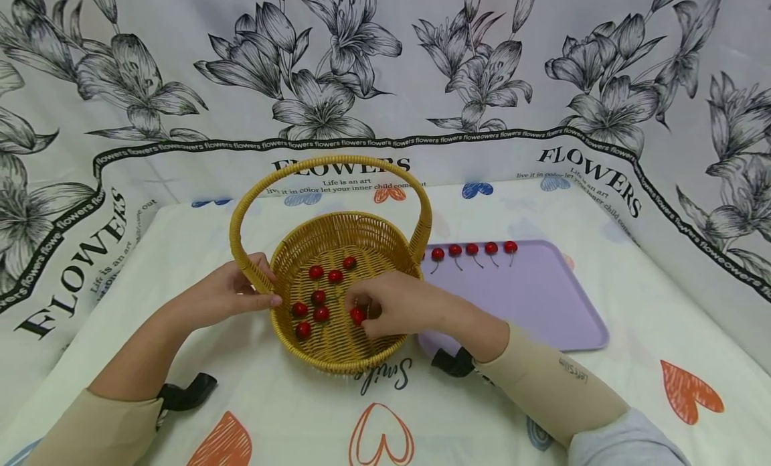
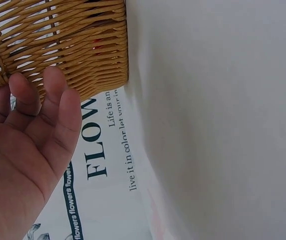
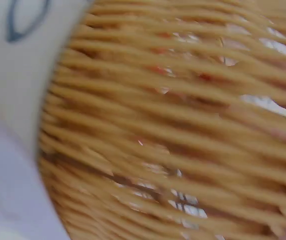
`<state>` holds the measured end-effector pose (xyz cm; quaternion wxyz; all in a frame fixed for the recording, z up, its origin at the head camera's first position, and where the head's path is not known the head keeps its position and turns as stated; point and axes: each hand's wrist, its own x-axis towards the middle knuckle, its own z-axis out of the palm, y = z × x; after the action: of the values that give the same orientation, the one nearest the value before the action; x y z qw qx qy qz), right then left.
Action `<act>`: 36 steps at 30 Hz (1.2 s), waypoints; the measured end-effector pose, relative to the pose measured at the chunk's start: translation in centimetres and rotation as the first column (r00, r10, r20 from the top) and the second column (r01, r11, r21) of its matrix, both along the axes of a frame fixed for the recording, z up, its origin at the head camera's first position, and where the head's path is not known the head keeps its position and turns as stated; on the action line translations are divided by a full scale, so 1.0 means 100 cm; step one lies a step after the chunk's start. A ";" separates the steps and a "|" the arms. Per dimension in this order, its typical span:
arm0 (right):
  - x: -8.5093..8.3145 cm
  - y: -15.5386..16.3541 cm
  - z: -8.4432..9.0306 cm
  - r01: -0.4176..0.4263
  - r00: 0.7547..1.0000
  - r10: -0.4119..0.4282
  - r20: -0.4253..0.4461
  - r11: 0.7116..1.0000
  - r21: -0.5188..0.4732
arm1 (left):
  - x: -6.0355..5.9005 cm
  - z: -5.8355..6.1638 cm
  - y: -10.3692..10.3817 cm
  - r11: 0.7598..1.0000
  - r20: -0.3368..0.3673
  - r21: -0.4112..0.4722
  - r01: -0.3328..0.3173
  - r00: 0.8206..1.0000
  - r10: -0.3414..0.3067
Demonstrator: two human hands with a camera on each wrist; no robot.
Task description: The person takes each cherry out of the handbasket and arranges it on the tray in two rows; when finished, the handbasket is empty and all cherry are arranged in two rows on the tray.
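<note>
A yellow wicker basket (image 1: 346, 367) with a tall arched handle holds several red cherries (image 1: 318, 297) loose on its floor. My left hand (image 1: 231, 293) grips the basket's left rim at the foot of the handle. In the left wrist view, its curled fingers (image 2: 65, 115) lie against the woven outside wall. Inside the basket on the right, my right hand (image 1: 394, 305) pinches a cherry (image 1: 357, 317) between thumb and fingers. The right wrist view is blurred and filled by the basket wall (image 3: 158, 115), which hides that hand's fingertips.
A lilac tray (image 1: 512, 305) lies right of the basket and partly behind the right forearm. Along its far edge runs a row of several cherries (image 1: 472, 249) with stems. A white cloth (image 1: 289, 426) printed with hearts covers the table, and a flower-printed curtain (image 1: 385, 104) stands behind.
</note>
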<state>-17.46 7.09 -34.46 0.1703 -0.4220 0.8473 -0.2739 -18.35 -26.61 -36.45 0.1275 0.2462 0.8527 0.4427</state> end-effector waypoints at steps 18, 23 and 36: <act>-0.015 0.090 0.070 0.111 0.987 -0.069 0.146 0.946 -0.304 | 0.002 0.001 0.003 1.000 -0.009 -0.014 -0.019 1.000 0.019; -0.033 0.123 0.072 0.235 0.956 -0.163 0.243 0.923 -0.305 | 0.001 0.000 0.002 1.000 -0.001 -0.019 -0.024 1.000 0.024; -0.079 0.185 0.040 0.581 0.803 -0.460 0.379 0.745 -0.327 | 0.001 0.000 0.003 1.000 -0.006 -0.012 -0.021 1.000 0.021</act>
<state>-25.39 25.60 -30.41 0.1047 -0.1506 0.8180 -0.5451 -18.25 -26.34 -36.50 0.1216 0.2378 0.8583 0.4380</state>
